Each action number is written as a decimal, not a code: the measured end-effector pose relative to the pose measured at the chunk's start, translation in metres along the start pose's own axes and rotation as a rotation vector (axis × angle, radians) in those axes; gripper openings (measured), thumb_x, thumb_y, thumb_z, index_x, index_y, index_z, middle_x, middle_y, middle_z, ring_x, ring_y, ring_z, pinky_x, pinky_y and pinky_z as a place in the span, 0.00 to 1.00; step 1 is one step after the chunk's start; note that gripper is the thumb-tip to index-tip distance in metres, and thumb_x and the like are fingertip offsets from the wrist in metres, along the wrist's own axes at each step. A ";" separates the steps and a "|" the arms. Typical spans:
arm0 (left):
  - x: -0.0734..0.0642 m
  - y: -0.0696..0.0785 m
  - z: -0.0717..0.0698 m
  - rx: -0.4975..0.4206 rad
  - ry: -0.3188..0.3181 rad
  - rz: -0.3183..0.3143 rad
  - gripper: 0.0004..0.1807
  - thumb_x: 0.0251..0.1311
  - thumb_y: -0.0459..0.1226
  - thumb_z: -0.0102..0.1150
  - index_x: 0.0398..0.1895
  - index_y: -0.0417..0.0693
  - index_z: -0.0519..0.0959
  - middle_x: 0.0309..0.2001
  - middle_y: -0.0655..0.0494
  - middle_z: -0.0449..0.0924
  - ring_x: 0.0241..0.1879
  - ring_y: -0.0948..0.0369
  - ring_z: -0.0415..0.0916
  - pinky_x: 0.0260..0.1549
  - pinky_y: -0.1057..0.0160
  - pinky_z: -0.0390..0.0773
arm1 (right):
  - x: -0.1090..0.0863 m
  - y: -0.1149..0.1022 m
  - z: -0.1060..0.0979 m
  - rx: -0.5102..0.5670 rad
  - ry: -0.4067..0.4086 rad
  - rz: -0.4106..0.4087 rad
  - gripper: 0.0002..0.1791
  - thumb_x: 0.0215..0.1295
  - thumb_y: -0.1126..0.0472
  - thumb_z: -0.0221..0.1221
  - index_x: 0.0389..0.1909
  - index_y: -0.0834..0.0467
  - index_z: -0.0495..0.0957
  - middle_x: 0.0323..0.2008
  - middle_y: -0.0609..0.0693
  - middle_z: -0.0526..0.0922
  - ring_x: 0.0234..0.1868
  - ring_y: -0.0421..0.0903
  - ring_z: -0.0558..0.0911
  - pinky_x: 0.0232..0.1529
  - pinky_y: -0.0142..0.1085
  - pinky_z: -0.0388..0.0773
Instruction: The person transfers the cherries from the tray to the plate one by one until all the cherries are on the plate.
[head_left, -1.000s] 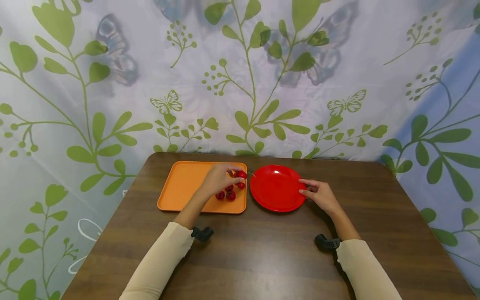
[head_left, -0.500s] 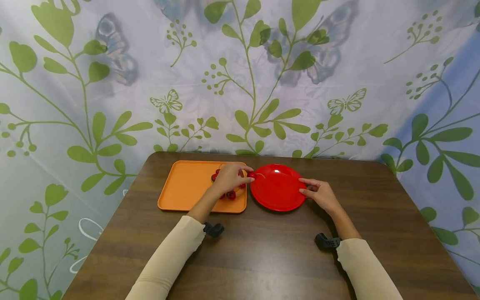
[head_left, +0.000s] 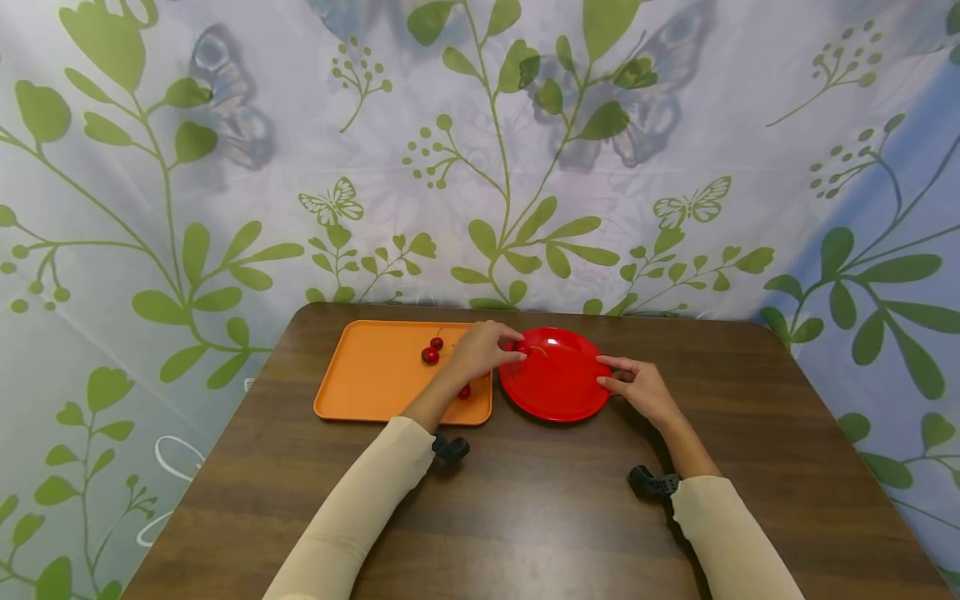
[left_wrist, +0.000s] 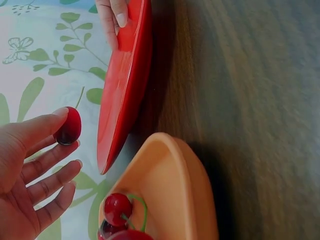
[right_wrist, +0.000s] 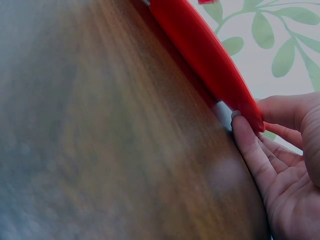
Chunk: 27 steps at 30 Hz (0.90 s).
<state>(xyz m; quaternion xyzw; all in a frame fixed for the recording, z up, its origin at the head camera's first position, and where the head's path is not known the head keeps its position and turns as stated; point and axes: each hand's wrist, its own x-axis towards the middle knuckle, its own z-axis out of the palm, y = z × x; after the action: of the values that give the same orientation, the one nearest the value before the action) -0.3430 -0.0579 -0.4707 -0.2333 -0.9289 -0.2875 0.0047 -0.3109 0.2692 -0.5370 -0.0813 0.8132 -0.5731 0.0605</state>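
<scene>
My left hand pinches a dark red cherry between thumb and fingertips, its thin green stem sticking out. In the head view this cherry overlaps the left part of a round red plate. At the plate's right side my right hand pinches the rim, as the right wrist view shows with thumb and fingers on either side of the edge. Left of the plate lies an orange tray with several cherries on it; the left forearm hides some of them.
Both plate and tray lie near the back of a brown wooden table, close beside each other. A patterned curtain with green leaves and butterflies hangs behind. Dark camera mounts sit on the wrists.
The left hand has moved right with the cherry, from above the tray's right end to the plate's left part. Cherries it covered now show on the tray. The right hand stays at the rim.
</scene>
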 end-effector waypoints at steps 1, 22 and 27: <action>0.002 0.001 0.000 0.004 -0.004 -0.002 0.18 0.60 0.48 0.72 0.52 0.55 0.88 0.42 0.58 0.87 0.32 0.61 0.72 0.22 0.68 0.70 | 0.000 0.000 0.000 0.000 0.000 0.000 0.27 0.66 0.61 0.68 0.65 0.62 0.78 0.41 0.59 0.87 0.31 0.41 0.83 0.34 0.33 0.84; 0.026 0.001 0.014 0.033 -0.021 -0.062 0.17 0.58 0.44 0.74 0.50 0.55 0.89 0.47 0.58 0.88 0.45 0.59 0.80 0.38 0.63 0.80 | -0.001 -0.002 0.000 -0.004 -0.005 -0.003 0.27 0.66 0.62 0.68 0.65 0.64 0.77 0.36 0.59 0.86 0.30 0.43 0.82 0.33 0.33 0.83; 0.028 0.002 0.018 0.036 -0.024 -0.064 0.16 0.58 0.42 0.74 0.50 0.54 0.89 0.48 0.58 0.88 0.48 0.59 0.80 0.43 0.60 0.80 | -0.002 -0.003 0.000 -0.011 -0.001 0.002 0.27 0.66 0.62 0.68 0.65 0.64 0.76 0.39 0.60 0.87 0.30 0.43 0.81 0.33 0.32 0.82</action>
<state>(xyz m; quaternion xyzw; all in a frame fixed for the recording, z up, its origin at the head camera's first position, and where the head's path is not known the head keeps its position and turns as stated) -0.3646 -0.0352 -0.4809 -0.2068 -0.9410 -0.2677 -0.0114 -0.3087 0.2685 -0.5342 -0.0811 0.8163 -0.5687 0.0612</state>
